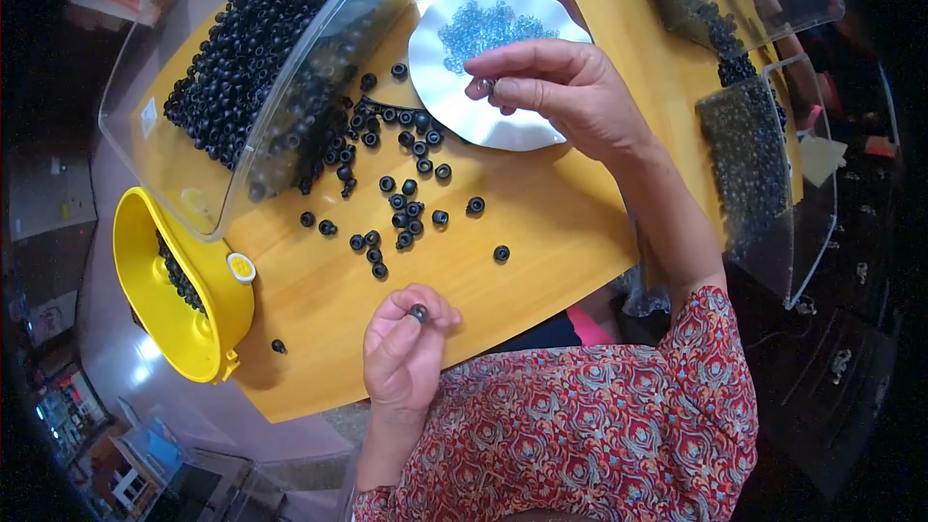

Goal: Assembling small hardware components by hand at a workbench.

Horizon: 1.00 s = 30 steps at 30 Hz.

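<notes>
Left hand (406,348): pinched on one black ring bead (419,312), low at worktop (541,232) edge. Right hand (556,87): fingertips closed over white dish (435,48) of small blue beads (488,27) (contents of pinch indiscernible), up and rightward. Loose black beads (401,203) between; left nearer.

Your bench (541,232) is a yellow-orange wooden board. A clear plastic tub (251,68) lies tipped on its side at your upper left, and a heap of black ring beads (246,39) fills it and spills out of its mouth. Loose black beads (401,198) are scattered over the middle of the board, and one stray bead (278,346) sits alone near the front edge. Above the scatter rests a white wavy-rimmed dish (440,87) holding small blue beads (488,27). A yellow container (169,300) sits at the left edge. More clear tubs (764,164) of dark beads stand at your right.
</notes>
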Each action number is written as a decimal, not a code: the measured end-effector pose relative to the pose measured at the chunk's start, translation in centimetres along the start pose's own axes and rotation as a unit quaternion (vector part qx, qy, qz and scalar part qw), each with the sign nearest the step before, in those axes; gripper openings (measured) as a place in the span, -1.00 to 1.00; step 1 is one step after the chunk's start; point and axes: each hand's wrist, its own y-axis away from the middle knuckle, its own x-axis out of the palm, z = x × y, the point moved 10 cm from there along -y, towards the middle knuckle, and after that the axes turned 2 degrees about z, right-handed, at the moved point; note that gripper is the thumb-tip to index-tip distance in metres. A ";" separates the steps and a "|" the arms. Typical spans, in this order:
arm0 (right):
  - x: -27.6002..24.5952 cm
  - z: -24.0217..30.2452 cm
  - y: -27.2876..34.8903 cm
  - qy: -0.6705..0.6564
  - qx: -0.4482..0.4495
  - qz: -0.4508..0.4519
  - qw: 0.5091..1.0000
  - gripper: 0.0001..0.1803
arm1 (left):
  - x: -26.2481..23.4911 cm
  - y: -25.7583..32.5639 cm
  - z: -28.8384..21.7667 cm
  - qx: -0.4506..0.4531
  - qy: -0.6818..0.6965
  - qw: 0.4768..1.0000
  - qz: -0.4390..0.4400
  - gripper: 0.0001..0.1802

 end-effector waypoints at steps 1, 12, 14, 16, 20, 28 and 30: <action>0.6 0.0 0.3 -0.028 0.015 0.007 0.999 -0.73 | 0.1 0.0 0.0 -0.002 -0.005 1.000 -0.005 -0.79; 5.9 0.9 3.2 -0.050 -0.004 0.084 0.995 -0.76 | 1.9 0.9 -0.3 0.003 -0.046 0.999 0.017 -0.73; 6.4 0.2 4.0 -0.091 0.027 0.083 0.992 -0.78 | 2.2 1.5 -0.4 0.011 -0.054 0.998 0.022 -0.72; 7.3 -0.3 4.9 -0.149 0.045 0.094 0.983 -0.80 | 2.3 2.1 -0.5 0.020 -0.027 0.999 0.030 -0.75; 10.2 0.0 6.9 -0.171 0.072 0.114 0.976 -0.76 | 2.8 3.2 -0.8 0.030 0.009 0.998 0.049 -0.78; 13.3 0.0 9.6 -0.184 0.078 0.110 0.974 -0.78 | 3.2 5.6 -0.5 0.020 0.056 0.996 0.063 -0.78; 14.2 0.0 10.3 -0.198 0.079 0.122 0.969 -0.78 | 3.1 6.2 -0.5 0.024 0.059 0.996 0.064 -0.78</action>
